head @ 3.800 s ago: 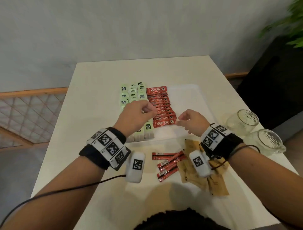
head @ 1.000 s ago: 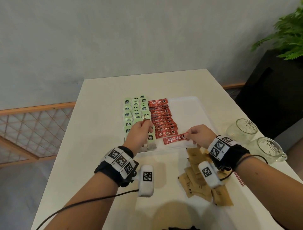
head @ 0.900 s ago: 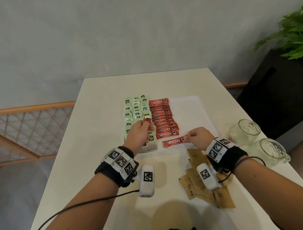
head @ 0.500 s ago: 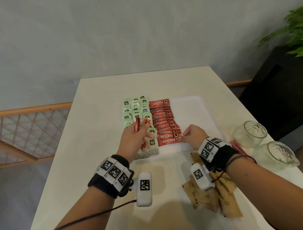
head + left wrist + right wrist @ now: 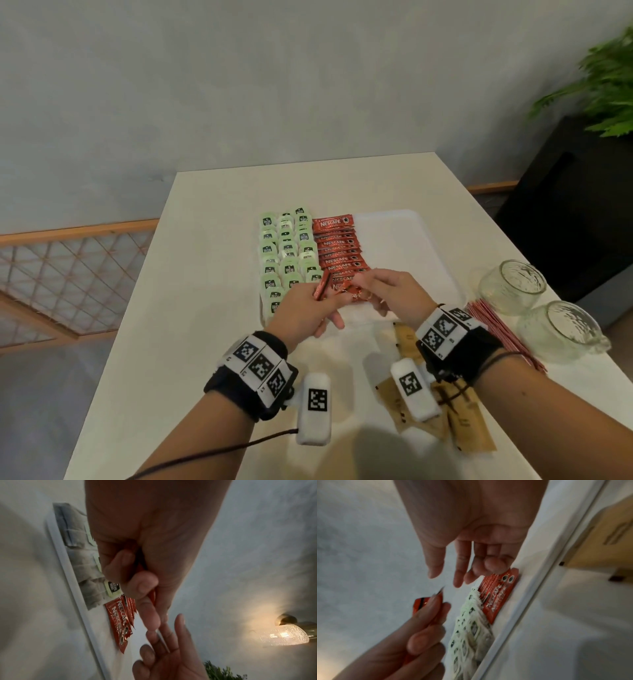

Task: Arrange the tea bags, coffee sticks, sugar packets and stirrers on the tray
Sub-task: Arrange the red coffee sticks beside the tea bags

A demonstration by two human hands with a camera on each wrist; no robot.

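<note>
A white tray (image 5: 404, 240) holds columns of green tea bags (image 5: 286, 253) and, beside them, a row of red coffee sticks (image 5: 337, 246). My left hand (image 5: 322, 298) hovers over the tray's near edge and grips a few red coffee sticks (image 5: 419, 605) between thumb and fingers (image 5: 142, 588). My right hand (image 5: 366, 284) is just to its right with relaxed fingers (image 5: 458, 566) reaching toward those sticks and holding nothing. Brown sugar packets (image 5: 462, 421) lie on the table under my right wrist. Red stirrers (image 5: 496, 329) lie to their right.
Two glass mugs (image 5: 513, 287) (image 5: 561, 332) stand at the table's right edge next to the stirrers. A dark cabinet with a plant (image 5: 603, 85) stands beyond the right edge. The tray's right half is bare.
My right hand has left the right end of the stick row and moved up and left toward my left hand. The left hand still holds its sticks, now lower and nearer the row.
</note>
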